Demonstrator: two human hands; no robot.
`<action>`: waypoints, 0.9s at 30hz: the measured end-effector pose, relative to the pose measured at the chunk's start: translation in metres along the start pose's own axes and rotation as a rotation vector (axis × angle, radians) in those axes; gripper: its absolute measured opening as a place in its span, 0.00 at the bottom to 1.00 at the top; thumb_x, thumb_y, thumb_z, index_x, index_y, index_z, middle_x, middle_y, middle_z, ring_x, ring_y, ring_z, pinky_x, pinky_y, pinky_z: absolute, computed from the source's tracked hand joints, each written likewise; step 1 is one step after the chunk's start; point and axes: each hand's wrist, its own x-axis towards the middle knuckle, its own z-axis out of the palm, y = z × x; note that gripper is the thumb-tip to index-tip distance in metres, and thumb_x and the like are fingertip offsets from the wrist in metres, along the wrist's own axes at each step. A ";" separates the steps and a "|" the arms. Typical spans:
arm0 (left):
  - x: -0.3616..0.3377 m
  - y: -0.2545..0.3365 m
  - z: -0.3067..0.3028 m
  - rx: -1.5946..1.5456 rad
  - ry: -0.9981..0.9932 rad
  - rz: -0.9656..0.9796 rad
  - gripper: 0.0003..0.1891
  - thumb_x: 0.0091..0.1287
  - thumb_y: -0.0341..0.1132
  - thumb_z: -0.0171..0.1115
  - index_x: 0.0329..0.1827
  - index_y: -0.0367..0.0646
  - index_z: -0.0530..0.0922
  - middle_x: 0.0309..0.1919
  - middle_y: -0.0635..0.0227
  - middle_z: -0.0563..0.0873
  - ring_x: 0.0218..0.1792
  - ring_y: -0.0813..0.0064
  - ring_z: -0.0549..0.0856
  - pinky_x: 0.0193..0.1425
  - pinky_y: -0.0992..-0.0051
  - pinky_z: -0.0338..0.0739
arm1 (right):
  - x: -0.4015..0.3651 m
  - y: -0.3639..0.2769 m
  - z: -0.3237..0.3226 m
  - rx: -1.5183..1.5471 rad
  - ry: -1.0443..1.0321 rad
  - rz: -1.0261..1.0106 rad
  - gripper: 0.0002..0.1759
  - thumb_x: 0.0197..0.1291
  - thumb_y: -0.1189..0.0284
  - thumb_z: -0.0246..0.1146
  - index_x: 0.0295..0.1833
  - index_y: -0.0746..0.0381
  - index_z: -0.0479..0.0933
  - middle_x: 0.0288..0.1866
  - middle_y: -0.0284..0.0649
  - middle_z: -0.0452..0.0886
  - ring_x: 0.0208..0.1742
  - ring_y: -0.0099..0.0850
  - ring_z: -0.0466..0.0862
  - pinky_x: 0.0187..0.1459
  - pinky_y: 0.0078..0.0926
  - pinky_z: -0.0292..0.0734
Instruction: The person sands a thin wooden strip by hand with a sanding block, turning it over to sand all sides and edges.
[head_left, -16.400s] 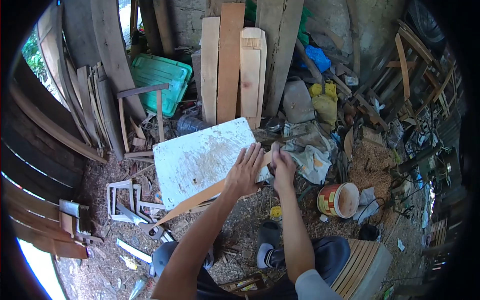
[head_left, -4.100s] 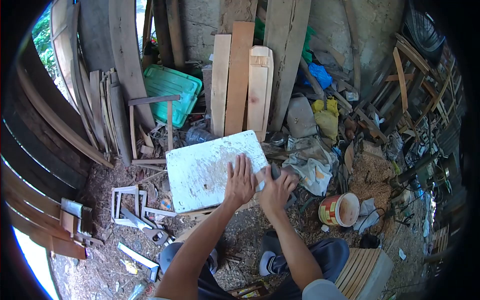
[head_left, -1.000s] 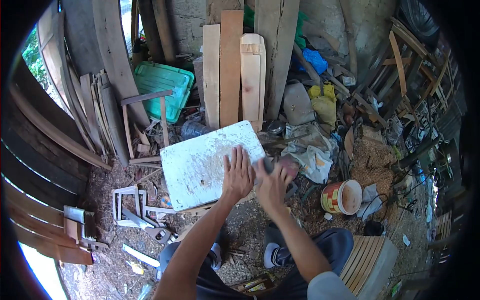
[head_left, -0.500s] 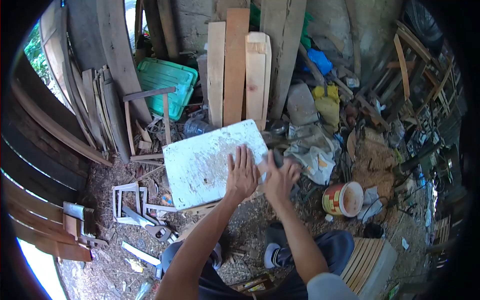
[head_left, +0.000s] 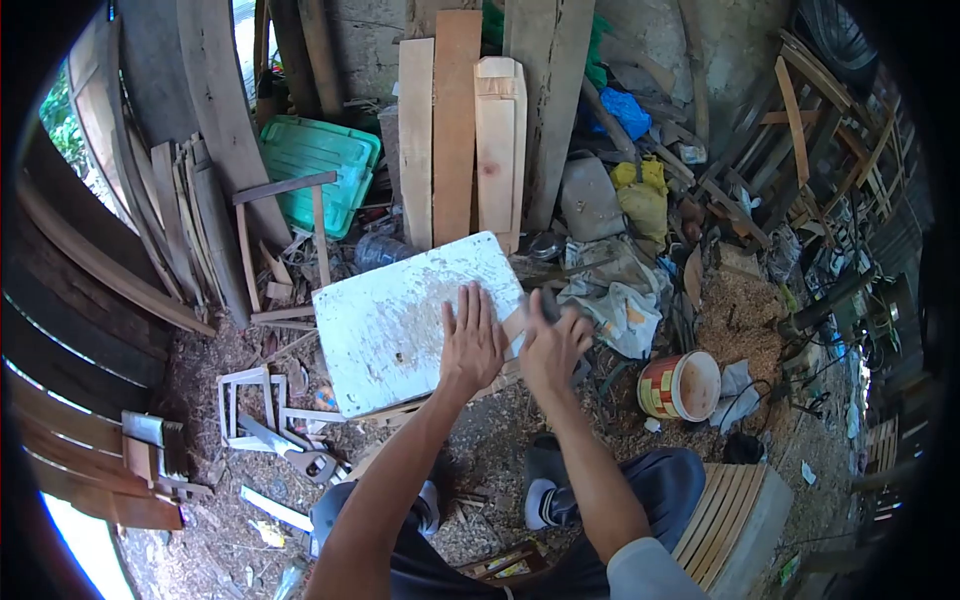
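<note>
A worn white board (head_left: pixel 380 325) with chipped paint lies in front of me. My left hand (head_left: pixel 472 338) is flat near its right part, fingers stretched and pointing away. A small pale wooden piece (head_left: pixel 515 327) shows between my hands at the board's right edge. Just beyond that edge, my right hand (head_left: pixel 552 340) is curled, index finger extended, round a dark object (head_left: pixel 548 305) that is mostly hidden and too blurred to name.
Left of the board are small white frames (head_left: pixel 245 405) and a handsaw (head_left: pixel 290 450). A bucket (head_left: pixel 680 387) stands at right, near a slatted wooden piece (head_left: pixel 715 520). Planks (head_left: pixel 455 130) and a green lid (head_left: pixel 318 170) lean behind.
The whole view has shifted slightly, so the scene sits a little further left. My left hand stays flat on the board; my right hand remains beside it, with its fingers slightly shifted.
</note>
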 end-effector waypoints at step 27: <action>-0.016 -0.019 -0.046 -0.428 -0.052 0.291 0.16 0.67 0.28 0.63 0.57 0.36 0.79 0.40 0.52 0.82 0.39 0.52 0.85 0.45 0.61 0.81 | 0.047 0.059 -0.029 0.569 -0.233 -0.296 0.27 0.63 0.65 0.68 0.68 0.55 0.77 0.53 0.50 0.78 0.58 0.48 0.76 0.62 0.41 0.72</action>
